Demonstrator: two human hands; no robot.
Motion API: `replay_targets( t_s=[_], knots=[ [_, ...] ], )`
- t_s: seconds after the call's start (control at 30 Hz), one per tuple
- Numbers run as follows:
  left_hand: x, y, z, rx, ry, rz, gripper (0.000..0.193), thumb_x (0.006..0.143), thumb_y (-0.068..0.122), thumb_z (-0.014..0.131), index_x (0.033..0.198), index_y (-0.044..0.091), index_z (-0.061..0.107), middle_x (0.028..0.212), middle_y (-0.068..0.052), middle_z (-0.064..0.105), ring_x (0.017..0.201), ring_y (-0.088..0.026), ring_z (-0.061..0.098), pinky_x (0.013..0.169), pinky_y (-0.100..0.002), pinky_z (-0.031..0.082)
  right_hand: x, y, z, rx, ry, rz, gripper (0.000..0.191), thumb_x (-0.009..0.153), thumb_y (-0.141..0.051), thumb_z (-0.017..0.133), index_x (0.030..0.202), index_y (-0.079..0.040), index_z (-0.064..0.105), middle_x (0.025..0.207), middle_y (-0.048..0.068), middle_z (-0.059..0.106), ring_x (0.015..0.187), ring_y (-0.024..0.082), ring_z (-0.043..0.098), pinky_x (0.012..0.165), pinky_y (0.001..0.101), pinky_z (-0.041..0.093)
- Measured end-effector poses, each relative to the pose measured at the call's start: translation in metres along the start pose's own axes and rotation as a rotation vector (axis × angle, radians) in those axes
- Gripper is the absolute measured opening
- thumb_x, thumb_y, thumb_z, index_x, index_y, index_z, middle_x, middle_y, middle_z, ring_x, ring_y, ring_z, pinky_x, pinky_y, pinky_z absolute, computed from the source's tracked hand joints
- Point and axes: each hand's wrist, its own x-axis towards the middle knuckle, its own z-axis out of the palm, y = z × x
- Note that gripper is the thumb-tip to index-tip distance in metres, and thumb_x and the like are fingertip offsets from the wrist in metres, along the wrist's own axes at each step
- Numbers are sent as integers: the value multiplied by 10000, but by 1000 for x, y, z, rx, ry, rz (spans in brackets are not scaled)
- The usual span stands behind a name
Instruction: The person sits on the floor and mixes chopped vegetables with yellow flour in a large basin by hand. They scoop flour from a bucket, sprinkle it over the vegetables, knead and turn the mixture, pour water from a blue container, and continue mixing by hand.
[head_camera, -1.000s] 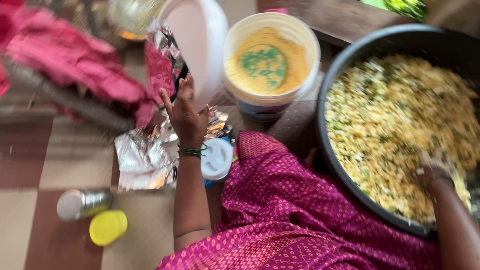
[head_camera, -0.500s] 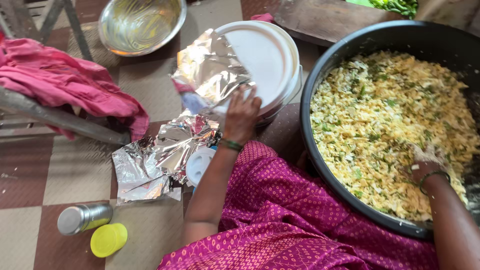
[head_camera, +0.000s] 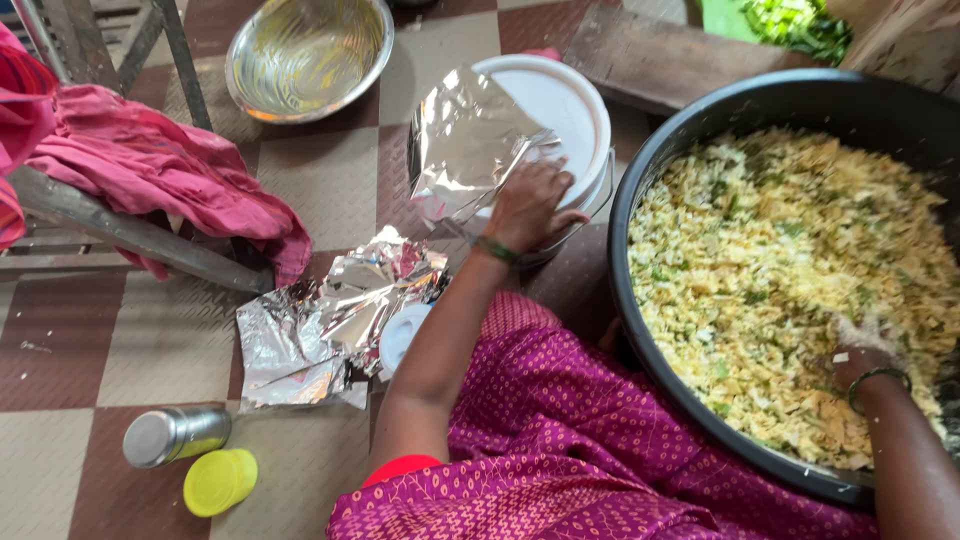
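We see the left hand (head_camera: 528, 203) lying palm down on a sheet of aluminium foil (head_camera: 465, 145), with the fingers spread and pressing it against the white lid (head_camera: 560, 105) of a round white container; the hand is flat there and grasps nothing. The foil covers the left part of the lid and stands up a little at its far edge. A green bangle sits on this wrist.

The right hand (head_camera: 862, 350) is sunk in the yellow-green chopped mixture (head_camera: 780, 270) that fills the big black basin (head_camera: 640, 200) at the right. The mixture covers its fingers, so we cannot tell if they are closed or loose.

On the tiled floor (head_camera: 90, 340), left of the person's magenta dotted garment (head_camera: 580, 440), lies a second, crumpled foil sheet (head_camera: 320, 325), with a small white cap (head_camera: 402, 335) just beside it. Nearer to us lie a steel bottle (head_camera: 175, 435) on its side and a yellow cap (head_camera: 220, 480) near it. An empty steel bowl (head_camera: 308, 55) stands at the top, and a pink cloth (head_camera: 160, 170) hangs over a grey bar at the left
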Motion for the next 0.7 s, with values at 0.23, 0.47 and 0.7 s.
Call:
replay_targets(
  t_s=[0.23,0.47,0.7],
  knots=[
    [27,-19,-47,393,256,-446,751,537,399,835,1206,85,704,1245,-194,677,1173,-412,606,942,-688,478,-8,1,-4,62,180,-91,432,883,-232,679,1306,-293,745,1352,125,716,1231,348,682,1094,459,551],
    [21,-49,-83,196,116,-457,154,1013,84,584,978,73,734,891,-176,738,788,-321,744,679,-448,597,-8,6,-2,32,149,-86,455,876,-217,691,1327,-275,719,1329,133,715,1193,343,693,1041,460,571],
    [-92,-133,-160,-969,942,-776,63,832,55,735,862,54,679,660,-29,669,508,-135,617,431,-307,473,10,12,4,10,169,-127,472,874,-212,687,1345,-255,692,1327,152,702,1169,345,696,1004,458,582]
  ],
)
